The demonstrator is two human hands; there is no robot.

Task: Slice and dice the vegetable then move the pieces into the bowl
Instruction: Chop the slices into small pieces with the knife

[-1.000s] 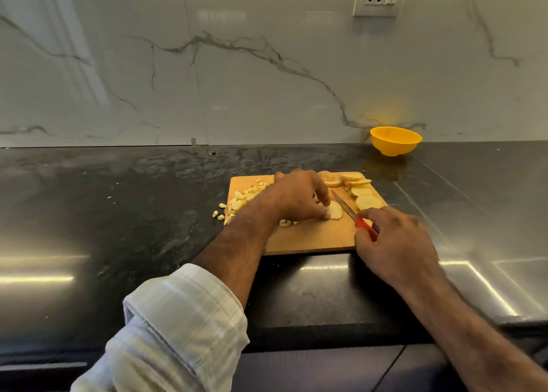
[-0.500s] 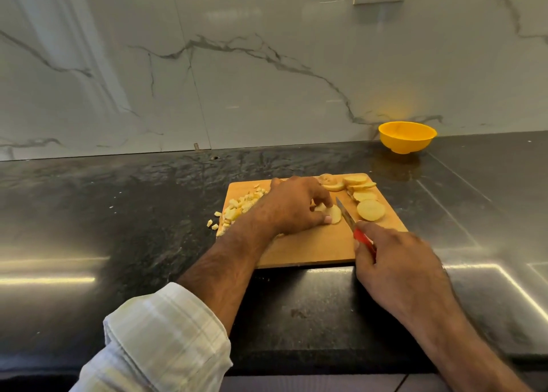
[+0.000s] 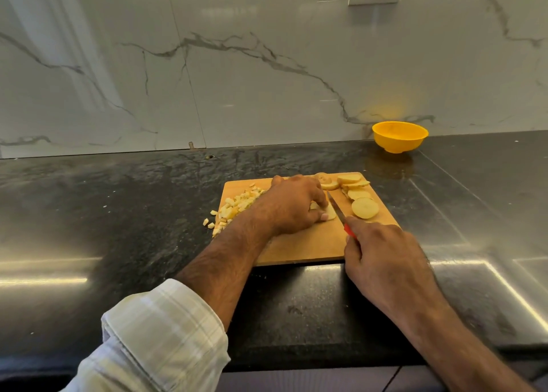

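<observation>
My left hand (image 3: 292, 206) pinching a slice (image 3: 328, 213) on the board (image 3: 311, 245), right hand (image 3: 385, 261) gripping the knife (image 3: 338, 210), bowl (image 3: 400, 136) at bench's (image 3: 118, 213) back edge.

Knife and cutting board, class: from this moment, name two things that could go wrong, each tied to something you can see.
The left hand pins a slice with fingertips right beside the knife blade, so a slip could nick them. Diced pieces crowd the cutting board edge; some already lie on the counter, and more may spill.

The left hand (image 3: 292, 205) hid most of the slice (image 3: 329, 213) it pressed. The right hand (image 3: 385, 261) covered nearly all the knife's red handle (image 3: 349, 231).
</observation>
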